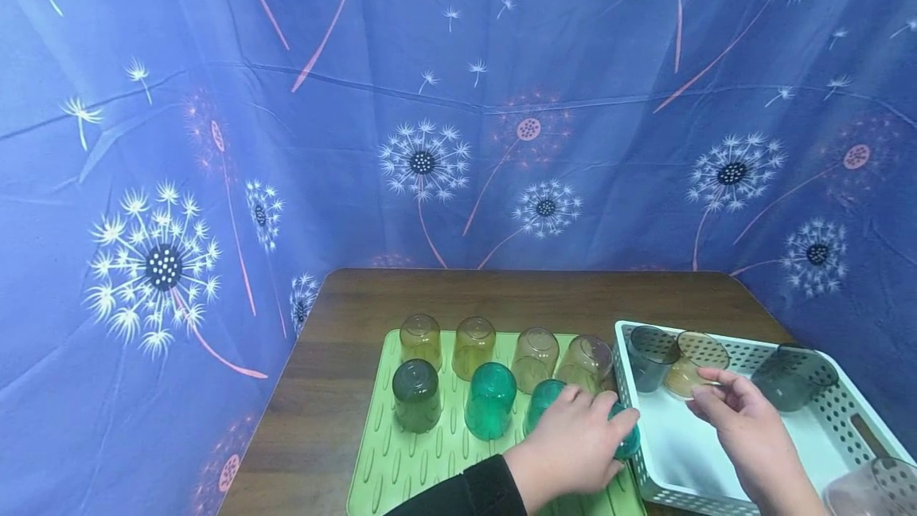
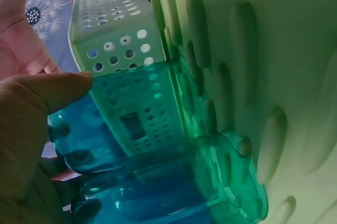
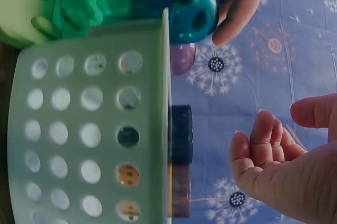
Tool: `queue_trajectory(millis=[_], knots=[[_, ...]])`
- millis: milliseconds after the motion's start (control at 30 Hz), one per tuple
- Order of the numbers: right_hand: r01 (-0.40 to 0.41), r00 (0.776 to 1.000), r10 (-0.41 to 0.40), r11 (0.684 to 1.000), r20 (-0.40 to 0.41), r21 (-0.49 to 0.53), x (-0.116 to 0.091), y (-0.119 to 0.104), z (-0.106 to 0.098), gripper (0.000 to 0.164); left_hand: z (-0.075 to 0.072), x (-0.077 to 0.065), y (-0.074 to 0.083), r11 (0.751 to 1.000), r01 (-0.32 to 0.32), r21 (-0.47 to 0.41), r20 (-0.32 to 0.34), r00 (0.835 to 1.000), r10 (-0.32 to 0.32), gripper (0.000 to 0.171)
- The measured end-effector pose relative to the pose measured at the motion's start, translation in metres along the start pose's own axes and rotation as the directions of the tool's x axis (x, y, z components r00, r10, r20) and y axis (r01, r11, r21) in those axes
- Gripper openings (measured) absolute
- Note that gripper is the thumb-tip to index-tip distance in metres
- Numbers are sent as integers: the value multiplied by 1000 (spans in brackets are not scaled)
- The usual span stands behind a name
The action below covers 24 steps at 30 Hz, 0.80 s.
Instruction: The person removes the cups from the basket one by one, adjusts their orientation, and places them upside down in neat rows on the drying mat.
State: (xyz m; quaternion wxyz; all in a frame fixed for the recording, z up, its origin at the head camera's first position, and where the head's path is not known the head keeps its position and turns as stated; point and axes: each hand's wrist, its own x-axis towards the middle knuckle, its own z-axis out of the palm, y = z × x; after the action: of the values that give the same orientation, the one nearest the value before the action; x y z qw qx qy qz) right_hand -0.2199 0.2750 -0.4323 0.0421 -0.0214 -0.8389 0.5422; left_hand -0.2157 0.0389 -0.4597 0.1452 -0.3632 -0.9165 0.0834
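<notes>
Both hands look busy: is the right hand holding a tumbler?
No, the right wrist view shows the right hand with nothing between thumb and fingers.

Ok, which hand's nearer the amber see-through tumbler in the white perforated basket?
Right. The right hand hovers beside the amber tumbler; the left hand grips a teal see-through tumbler outside the basket.

Counter point(image 1: 308, 416): wood-grained top, low sheen. Cloth point(image 1: 437, 46) beyond its far edge: matt, softly creased. Mat point(image 1: 446, 456), set in from counter's left edge: plastic or rubber look, dull, ridged. Basket point(image 1: 677, 440), toward right edge: smooth plastic look, perforated. Green cups point(image 1: 490, 402): transparent, smooth, glossy; glass or plastic, can't tell. Amber cups point(image 1: 419, 341): likewise see-through, shiny. Sleeve point(image 1: 469, 494): matt fabric.
</notes>
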Motion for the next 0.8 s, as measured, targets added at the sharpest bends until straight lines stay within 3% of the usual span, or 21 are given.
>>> queue_trajectory(millis=[133, 233, 300, 433, 567, 800], knots=[[-18, 1000, 21, 989, 19, -149, 6, -1, -7, 38, 0, 2, 1, 999, 35, 7, 68, 997, -36, 71], [-12, 999, 25, 956, 43, -292, 13, -1, -16, 47, 0, 2, 3, 999, 47, 17, 99, 994, -49, 73], [18, 999, 1, 918, 48, -397, 22, -1, -23, 48, 1, 2, 3, 998, 56, 20, 109, 992, -58, 74], [31, 999, -4, 806, 47, -591, 40, -3, -43, 56, 3, 0, 2, 998, 65, 16, 98, 993, -66, 75], [24, 996, 38, 736, 77, -676, 58, -2, -65, 71, 3, 0, 2, 998, 63, 8, 90, 994, -63, 73], [170, 977, -4, 610, 212, -774, 86, 7, -70, 78, 2, -6, 0, 998, 68, 6, 77, 995, -69, 70]])
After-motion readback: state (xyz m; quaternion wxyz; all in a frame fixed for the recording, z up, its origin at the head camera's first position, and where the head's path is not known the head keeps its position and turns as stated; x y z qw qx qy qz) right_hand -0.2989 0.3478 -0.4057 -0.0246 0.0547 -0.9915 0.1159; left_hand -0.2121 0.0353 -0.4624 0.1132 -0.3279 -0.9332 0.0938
